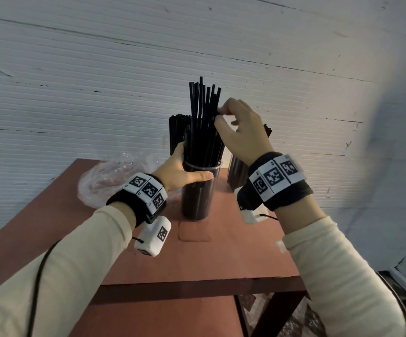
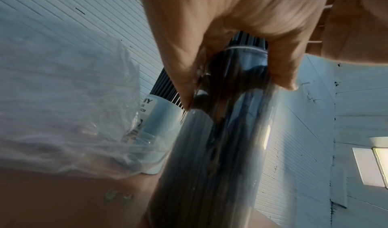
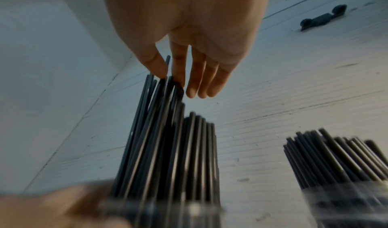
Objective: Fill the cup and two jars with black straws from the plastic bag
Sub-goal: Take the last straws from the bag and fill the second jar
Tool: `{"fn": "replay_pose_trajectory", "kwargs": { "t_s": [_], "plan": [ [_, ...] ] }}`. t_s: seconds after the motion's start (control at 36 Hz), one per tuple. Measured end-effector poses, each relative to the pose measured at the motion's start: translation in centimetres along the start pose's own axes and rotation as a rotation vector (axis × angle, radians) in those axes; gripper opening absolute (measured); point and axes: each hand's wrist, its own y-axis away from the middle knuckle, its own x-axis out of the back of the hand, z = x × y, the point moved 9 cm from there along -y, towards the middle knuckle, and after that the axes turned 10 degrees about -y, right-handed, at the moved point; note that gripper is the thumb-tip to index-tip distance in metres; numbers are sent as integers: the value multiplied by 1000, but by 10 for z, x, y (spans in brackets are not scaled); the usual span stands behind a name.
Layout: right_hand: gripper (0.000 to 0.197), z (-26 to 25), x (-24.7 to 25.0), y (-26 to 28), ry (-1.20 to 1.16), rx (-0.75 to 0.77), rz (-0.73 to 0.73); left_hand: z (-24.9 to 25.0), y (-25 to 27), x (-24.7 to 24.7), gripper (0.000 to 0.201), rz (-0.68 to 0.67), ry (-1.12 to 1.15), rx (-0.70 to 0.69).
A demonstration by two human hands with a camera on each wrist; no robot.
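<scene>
Straws (image 1: 203,122) stand tall in the near jar (image 1: 198,190), which sits around the middle of the table (image 1: 221,259), a little toward its far edge. From the head view I see my left hand (image 1: 180,170) wrapped round that jar just below its rim, thumb across the front. My right hand (image 1: 239,132) is up beside the bundle, thumb and forefinger pinching a few of the tallest straws near their upper part. A second holder of straws (image 1: 177,130) stands behind on the left, and a third (image 1: 237,171) behind my right wrist. The plastic bag (image 1: 114,176) lies crumpled at the far left corner; I cannot tell whether any straws are left in it.

Left wrist view: left hand (image 2: 241,32) curls round the clear jar (image 2: 220,140) near the top, the dark straws showing through its wall. The white cup (image 2: 161,123) with printed lettering stands just beyond, with straws in it, next to the bag (image 2: 73,115).

Right wrist view: right hand (image 3: 189,32) reaches to the tops of the straws (image 3: 168,132), thumb and first finger closed on them, the other fingers fairly straight and free. Another filled jar (image 3: 346,173) shows at the right, blurred.

I judge the straws light, springy and smooth, so they will slip and splay unless pinched as a small bunch near the top and guided down. The jar looks tall and easily tipped, and its clear wall slick; holding it high near the rim seems right.
</scene>
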Motion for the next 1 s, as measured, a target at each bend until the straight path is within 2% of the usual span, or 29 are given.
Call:
{"fn": "replay_pose_trajectory", "kwargs": {
  "t_s": [0.08, 0.17, 0.25, 0.39, 0.56, 0.69, 0.78, 0.86, 1.0],
  "plan": [
    [28, -14, 5, -16, -18, 25, 13, 1, 0, 0, 95, -3, -13, 2],
    [54, -37, -7, -31, -15, 155, -72, 3, 1, 1, 94, 2, -16, -1],
    [47, -40, -27, -33, 94, 227, -130, 4, 4, 1, 92, -2, -8, -3],
    [30, -27, -27, -21, 70, 227, 1, 5, 6, 2, 92, -1, -19, -8],
    [21, -27, -21, -7, 75, 258, 60, 6, 6, 2, 91, 9, -12, -4],
    [25, -28, -23, -5, 57, 207, 17, 4, 7, 1, 92, 7, 3, 3],
    [41, -33, -27, -8, 105, 196, -46, 4, 7, 1, 92, 2, 3, 11],
    [52, -44, -28, -9, 124, 257, -37, 4, 8, 1, 92, 2, 4, 12],
    [37, -27, -33, -8, 171, 145, -37, 5, 8, 1, 89, 11, -7, 9]
  ]
}}
